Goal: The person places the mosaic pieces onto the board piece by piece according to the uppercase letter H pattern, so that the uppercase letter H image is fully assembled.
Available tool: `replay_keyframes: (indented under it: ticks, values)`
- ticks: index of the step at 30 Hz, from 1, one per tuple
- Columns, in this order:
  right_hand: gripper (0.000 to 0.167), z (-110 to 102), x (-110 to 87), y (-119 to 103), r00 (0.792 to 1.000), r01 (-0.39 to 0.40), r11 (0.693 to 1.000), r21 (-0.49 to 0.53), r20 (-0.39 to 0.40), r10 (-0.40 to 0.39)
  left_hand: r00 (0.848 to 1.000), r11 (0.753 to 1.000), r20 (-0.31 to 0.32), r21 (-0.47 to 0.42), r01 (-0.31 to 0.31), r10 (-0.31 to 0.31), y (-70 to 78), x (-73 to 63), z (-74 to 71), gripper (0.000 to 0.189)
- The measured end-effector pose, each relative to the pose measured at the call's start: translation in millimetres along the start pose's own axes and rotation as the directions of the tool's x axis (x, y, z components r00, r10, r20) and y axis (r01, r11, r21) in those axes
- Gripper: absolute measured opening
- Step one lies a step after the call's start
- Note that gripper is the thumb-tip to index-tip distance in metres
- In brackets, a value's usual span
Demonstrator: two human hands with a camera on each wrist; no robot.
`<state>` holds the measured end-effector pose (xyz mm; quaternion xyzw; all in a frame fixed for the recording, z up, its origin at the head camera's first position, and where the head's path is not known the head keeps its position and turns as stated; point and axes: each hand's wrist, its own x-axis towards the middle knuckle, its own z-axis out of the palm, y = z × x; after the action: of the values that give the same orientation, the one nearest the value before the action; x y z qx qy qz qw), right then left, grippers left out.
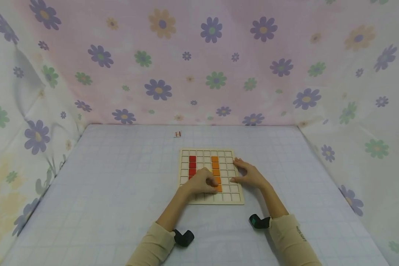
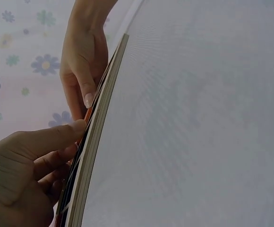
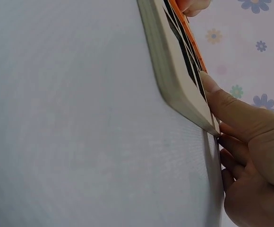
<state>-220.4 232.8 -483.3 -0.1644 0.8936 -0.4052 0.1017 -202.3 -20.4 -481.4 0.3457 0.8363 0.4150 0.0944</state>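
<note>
A pale wooden grid board (image 1: 227,197) lies on the table, with a column of red tiles (image 1: 192,165) on its left and a column of orange tiles (image 1: 215,165) right of centre. My left hand (image 1: 199,183) reaches across the board, thumb and forefinger curled at the lowest orange tile (image 1: 219,188) and pinching it. Its back hides part of the red column and most of a yellow piece (image 1: 210,170). At the board's right edge, my right hand (image 1: 251,175) rests with fingers spread. Its thumb (image 3: 222,97) touches the board's face in the right wrist view.
A small printed card (image 1: 177,134) lies behind the board near the table's back edge. Pale checked cloth covers the table (image 1: 126,170). Flowered cloth (image 1: 173,66) hangs behind and at both sides. A black wrist device (image 1: 184,238) sits at each cuff.
</note>
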Motion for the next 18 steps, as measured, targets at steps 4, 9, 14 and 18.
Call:
replay_keyframes:
  ticks: [4,9,14,18]
  values:
    - [0.081,-0.1,-0.2,-1.1,1.0,0.001,1.0,0.0,0.001,-0.001,1.0,1.0,0.0,-0.008,-0.028,0.028,-2.1,0.8,-1.4,0.014]
    - [0.081,-0.2,-0.1,-2.0,1.0,-0.006,1.0,0.004,0.004,0.006,0.999,0.999,-0.007,-0.021,-0.038,0.038,-0.6,0.4,-1.9,0.016]
    - [0.082,-0.1,-1.4,-2.1,1.0,-0.007,1.0,0.007,0.008,0.007,1.0,1.0,-0.001,-0.025,-0.018,0.018,1.9,-1.3,-0.7,0.017]
    - [0.082,-0.3,-1.3,-2.4,1.0,0.011,1.0,0.005,0.001,-0.011,1.0,0.999,-0.01,-0.024,-0.03,0.03,0.3,-0.1,0.2,0.016]
